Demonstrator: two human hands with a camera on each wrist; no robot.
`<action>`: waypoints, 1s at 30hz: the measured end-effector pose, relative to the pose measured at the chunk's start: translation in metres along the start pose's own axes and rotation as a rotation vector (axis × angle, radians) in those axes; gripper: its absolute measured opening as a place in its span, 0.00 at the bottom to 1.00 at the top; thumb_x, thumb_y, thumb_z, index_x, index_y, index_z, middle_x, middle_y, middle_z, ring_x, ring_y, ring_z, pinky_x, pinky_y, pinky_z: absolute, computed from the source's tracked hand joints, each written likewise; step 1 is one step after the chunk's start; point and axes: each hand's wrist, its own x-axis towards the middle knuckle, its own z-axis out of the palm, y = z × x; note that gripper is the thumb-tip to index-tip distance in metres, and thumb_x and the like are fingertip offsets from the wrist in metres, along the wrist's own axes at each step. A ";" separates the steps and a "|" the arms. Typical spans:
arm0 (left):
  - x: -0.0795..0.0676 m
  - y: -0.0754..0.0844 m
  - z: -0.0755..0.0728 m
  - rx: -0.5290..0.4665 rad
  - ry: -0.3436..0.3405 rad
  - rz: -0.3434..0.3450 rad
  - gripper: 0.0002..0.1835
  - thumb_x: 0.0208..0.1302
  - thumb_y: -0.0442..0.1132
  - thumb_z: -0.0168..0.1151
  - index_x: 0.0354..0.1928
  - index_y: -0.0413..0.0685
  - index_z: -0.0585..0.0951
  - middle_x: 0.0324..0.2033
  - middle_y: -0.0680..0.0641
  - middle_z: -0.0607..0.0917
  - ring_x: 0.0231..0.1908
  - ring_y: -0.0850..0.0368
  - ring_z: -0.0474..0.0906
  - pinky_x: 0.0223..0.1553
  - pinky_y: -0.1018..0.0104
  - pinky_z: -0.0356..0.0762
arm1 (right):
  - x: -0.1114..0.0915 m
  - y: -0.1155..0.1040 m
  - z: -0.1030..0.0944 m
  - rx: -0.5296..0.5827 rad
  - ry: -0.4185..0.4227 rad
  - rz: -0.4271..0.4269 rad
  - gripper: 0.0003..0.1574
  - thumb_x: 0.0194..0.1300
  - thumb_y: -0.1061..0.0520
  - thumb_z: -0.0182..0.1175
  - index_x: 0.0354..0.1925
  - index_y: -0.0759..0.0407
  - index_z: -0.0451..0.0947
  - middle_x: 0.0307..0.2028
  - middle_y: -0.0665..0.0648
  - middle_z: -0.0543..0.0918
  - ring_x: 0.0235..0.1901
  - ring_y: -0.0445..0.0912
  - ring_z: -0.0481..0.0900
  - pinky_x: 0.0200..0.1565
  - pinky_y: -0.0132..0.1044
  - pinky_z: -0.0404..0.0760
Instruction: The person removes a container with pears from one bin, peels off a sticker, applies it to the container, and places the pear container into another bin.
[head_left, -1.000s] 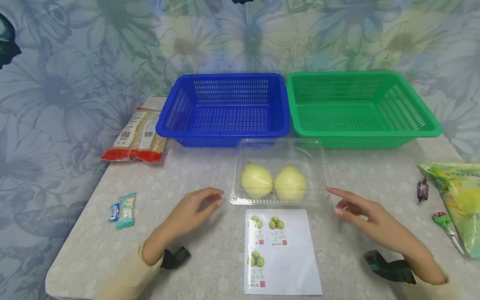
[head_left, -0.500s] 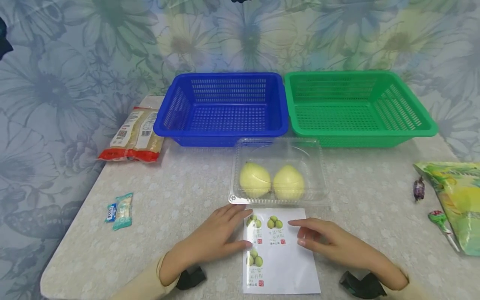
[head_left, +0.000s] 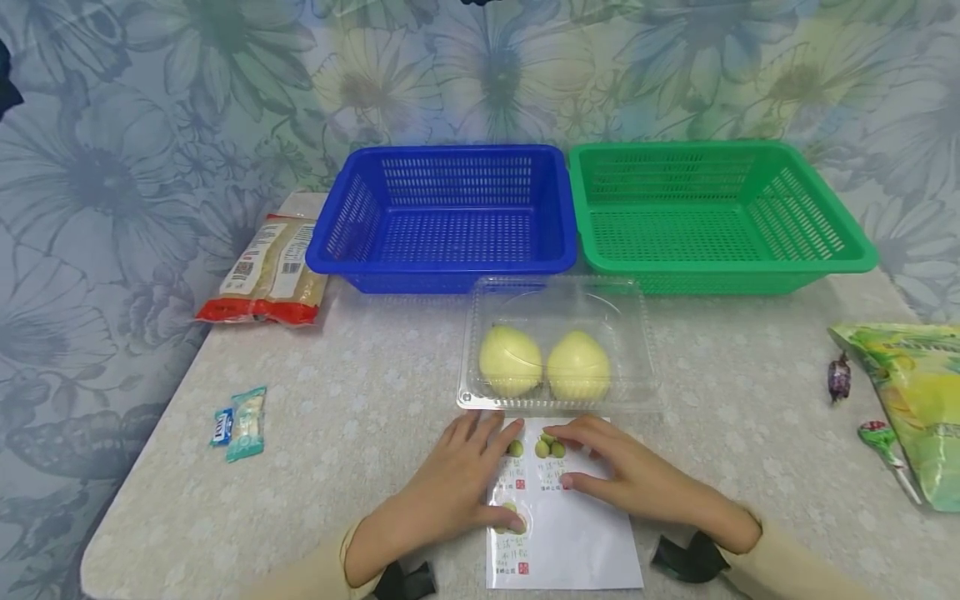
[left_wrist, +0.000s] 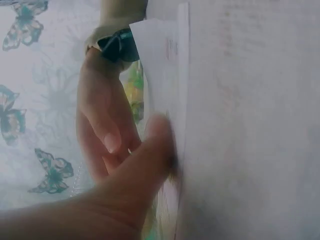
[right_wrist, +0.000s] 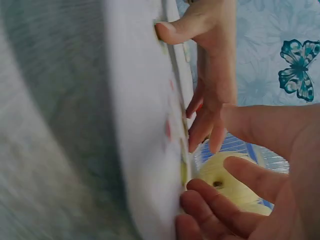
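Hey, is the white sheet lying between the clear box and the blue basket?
No, the white sheet lies on the person's side of the clear box, partly under the left hand.

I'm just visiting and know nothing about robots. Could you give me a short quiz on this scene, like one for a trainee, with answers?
1. Which thing lies under the person's left grip?
a) a purple-wrapped candy
b) a white paper sheet printed with green fruit
c) a tan bag with red ends

2. How many round, pale yellow-green fruits show through the clear plastic box?

3. Fill in: in the head view, the rectangular green plastic basket stands to the ____ of the rectangular blue plastic basket.

Key: 1. b; 2. two; 3. right
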 end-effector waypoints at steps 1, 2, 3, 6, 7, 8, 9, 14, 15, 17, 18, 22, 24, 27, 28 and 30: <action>0.000 0.000 0.000 -0.008 0.009 -0.007 0.57 0.38 0.75 0.53 0.68 0.48 0.53 0.65 0.39 0.62 0.65 0.39 0.55 0.65 0.47 0.53 | 0.000 0.001 0.001 0.008 0.006 0.005 0.29 0.59 0.48 0.59 0.58 0.49 0.67 0.48 0.45 0.73 0.44 0.38 0.70 0.46 0.33 0.72; 0.000 0.001 0.000 -0.015 0.015 -0.012 0.58 0.37 0.75 0.53 0.68 0.48 0.54 0.64 0.40 0.62 0.65 0.39 0.55 0.65 0.48 0.54 | 0.001 0.001 0.002 0.015 0.010 0.011 0.29 0.59 0.48 0.59 0.58 0.48 0.67 0.48 0.45 0.73 0.44 0.38 0.70 0.46 0.32 0.72; 0.000 0.001 0.000 -0.021 0.021 -0.018 0.58 0.37 0.74 0.54 0.68 0.47 0.54 0.64 0.40 0.63 0.64 0.40 0.56 0.65 0.48 0.54 | 0.001 0.002 0.003 0.022 0.014 0.019 0.29 0.59 0.48 0.59 0.58 0.48 0.68 0.48 0.45 0.73 0.44 0.37 0.70 0.45 0.32 0.72; -0.001 0.002 0.001 -0.067 0.030 -0.038 0.58 0.35 0.73 0.56 0.67 0.46 0.55 0.64 0.43 0.64 0.64 0.40 0.57 0.64 0.48 0.55 | 0.001 0.004 0.005 0.054 0.027 0.038 0.28 0.59 0.49 0.59 0.58 0.48 0.68 0.48 0.45 0.74 0.42 0.37 0.70 0.41 0.30 0.72; -0.001 0.002 0.001 -0.089 0.034 -0.046 0.58 0.35 0.72 0.58 0.67 0.47 0.55 0.63 0.45 0.65 0.64 0.40 0.57 0.64 0.48 0.55 | 0.001 0.004 0.006 0.067 0.032 0.043 0.28 0.59 0.49 0.59 0.58 0.49 0.68 0.48 0.45 0.74 0.42 0.37 0.70 0.41 0.30 0.72; -0.001 0.002 0.001 -0.114 0.037 -0.054 0.58 0.34 0.71 0.59 0.67 0.48 0.55 0.63 0.46 0.65 0.64 0.41 0.57 0.64 0.49 0.55 | 0.001 0.005 0.006 0.077 0.040 0.043 0.28 0.59 0.50 0.59 0.58 0.49 0.68 0.48 0.46 0.74 0.42 0.37 0.71 0.40 0.29 0.72; -0.001 0.002 0.001 -0.142 0.045 -0.058 0.57 0.34 0.70 0.61 0.67 0.49 0.55 0.62 0.48 0.66 0.64 0.43 0.58 0.64 0.49 0.56 | 0.002 0.005 0.007 0.089 0.051 0.041 0.28 0.59 0.51 0.60 0.58 0.50 0.68 0.48 0.46 0.75 0.42 0.38 0.71 0.39 0.29 0.72; 0.001 0.003 0.001 -0.364 0.069 -0.087 0.57 0.33 0.60 0.71 0.67 0.56 0.54 0.58 0.52 0.65 0.59 0.54 0.57 0.60 0.54 0.59 | 0.002 0.005 0.007 0.134 0.098 0.043 0.29 0.57 0.53 0.62 0.57 0.51 0.69 0.48 0.48 0.76 0.43 0.40 0.73 0.39 0.29 0.74; 0.001 0.003 0.001 -0.428 0.065 -0.105 0.56 0.34 0.57 0.73 0.67 0.59 0.54 0.57 0.52 0.65 0.57 0.56 0.58 0.58 0.55 0.62 | 0.002 0.005 0.007 0.141 0.104 0.046 0.29 0.56 0.53 0.62 0.56 0.52 0.69 0.48 0.48 0.76 0.43 0.40 0.73 0.40 0.29 0.74; 0.002 0.004 0.001 -0.576 0.068 -0.148 0.53 0.37 0.50 0.74 0.67 0.60 0.55 0.56 0.52 0.64 0.56 0.58 0.59 0.56 0.57 0.64 | 0.002 0.005 0.008 0.154 0.113 0.044 0.29 0.55 0.53 0.63 0.56 0.52 0.69 0.49 0.49 0.76 0.43 0.40 0.73 0.40 0.29 0.74; 0.003 0.004 0.001 -0.656 0.072 -0.170 0.51 0.38 0.47 0.74 0.66 0.60 0.56 0.55 0.52 0.65 0.54 0.59 0.61 0.55 0.58 0.65 | 0.002 0.004 0.008 0.160 0.117 0.043 0.30 0.55 0.53 0.64 0.56 0.52 0.69 0.49 0.49 0.76 0.43 0.41 0.73 0.40 0.29 0.74; 0.008 0.005 0.005 -0.988 0.082 -0.227 0.40 0.43 0.37 0.71 0.61 0.56 0.63 0.52 0.48 0.70 0.49 0.61 0.71 0.51 0.65 0.72 | 0.002 0.003 0.010 0.167 0.126 0.028 0.31 0.53 0.52 0.65 0.55 0.52 0.69 0.49 0.50 0.75 0.43 0.41 0.73 0.40 0.29 0.73; 0.011 0.006 0.008 -1.165 0.062 -0.221 0.35 0.46 0.32 0.68 0.58 0.52 0.66 0.50 0.42 0.74 0.43 0.61 0.77 0.44 0.67 0.77 | 0.002 0.003 0.011 0.165 0.128 0.022 0.31 0.53 0.51 0.65 0.55 0.51 0.69 0.49 0.49 0.75 0.43 0.40 0.73 0.40 0.29 0.73; 0.015 0.008 0.012 -1.375 0.019 -0.191 0.29 0.50 0.28 0.63 0.56 0.45 0.67 0.45 0.32 0.77 0.34 0.60 0.82 0.33 0.63 0.81 | 0.002 0.003 0.012 0.162 0.126 0.013 0.31 0.52 0.50 0.65 0.55 0.50 0.69 0.48 0.49 0.75 0.42 0.40 0.73 0.40 0.29 0.72; 0.016 0.009 0.013 -1.403 0.014 -0.190 0.27 0.51 0.28 0.63 0.56 0.44 0.67 0.44 0.31 0.77 0.33 0.61 0.82 0.32 0.62 0.82 | 0.001 0.003 0.013 0.160 0.126 0.011 0.31 0.52 0.50 0.65 0.55 0.50 0.69 0.47 0.48 0.75 0.42 0.40 0.73 0.40 0.29 0.72; 0.017 0.011 0.015 -1.418 0.017 -0.200 0.25 0.54 0.31 0.62 0.55 0.44 0.69 0.43 0.30 0.78 0.32 0.62 0.82 0.31 0.62 0.81 | 0.001 0.004 0.014 0.157 0.128 0.009 0.32 0.52 0.50 0.65 0.55 0.49 0.69 0.47 0.48 0.74 0.42 0.40 0.73 0.39 0.29 0.72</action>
